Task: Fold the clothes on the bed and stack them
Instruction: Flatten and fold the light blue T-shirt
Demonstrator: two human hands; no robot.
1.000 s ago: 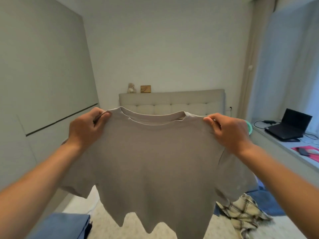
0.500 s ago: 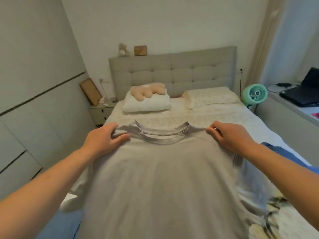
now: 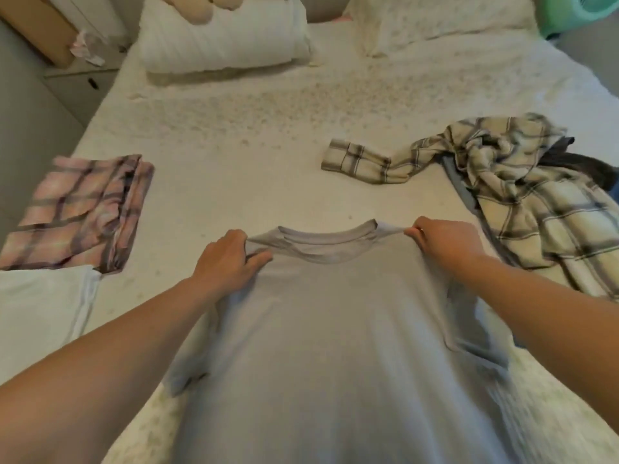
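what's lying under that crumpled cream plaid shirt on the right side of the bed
Under the cream plaid shirt, a grey cloth edge and a dark garment poke out. How far they extend, and anything else beneath, is covered.

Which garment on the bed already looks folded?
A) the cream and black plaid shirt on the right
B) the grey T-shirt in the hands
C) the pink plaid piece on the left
C: the pink plaid piece lies as a flat squared bundle, while the cream plaid shirt is crumpled and the grey T-shirt is spread open.
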